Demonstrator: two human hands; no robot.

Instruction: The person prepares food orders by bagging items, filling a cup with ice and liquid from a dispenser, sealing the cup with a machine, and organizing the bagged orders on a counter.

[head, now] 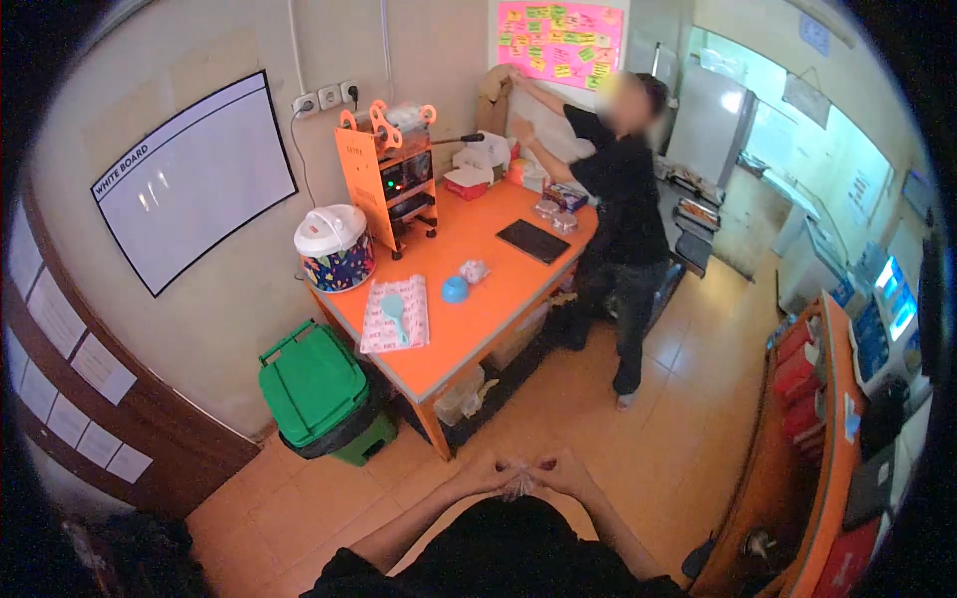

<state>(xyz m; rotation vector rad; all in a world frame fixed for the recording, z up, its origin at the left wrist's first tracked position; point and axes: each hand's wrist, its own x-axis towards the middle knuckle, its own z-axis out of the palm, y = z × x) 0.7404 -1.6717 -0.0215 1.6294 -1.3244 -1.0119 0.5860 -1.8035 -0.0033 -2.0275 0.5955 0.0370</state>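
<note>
In front of my body, near the bottom of the view, my left hand (481,473) and my right hand (568,475) meet. Between their fingertips they pinch a crumpled piece of clear plastic (519,486), perhaps a small bag; its contents cannot be made out. Beyond my hands stands an orange table (478,329). A pale turquoise rice paddle (392,308) lies there on printed paper (416,299). To its right sit a small blue bowl (454,289) and a crumpled clear plastic bundle (473,271).
An orange cup sealing machine (362,179) and a lidded patterned container (336,258) stand at the table's wall side. Left of the table is a green wheeled bin (314,385). A person in black (624,194) reaches toward the back wall. Orange shelving (830,374) lines the right.
</note>
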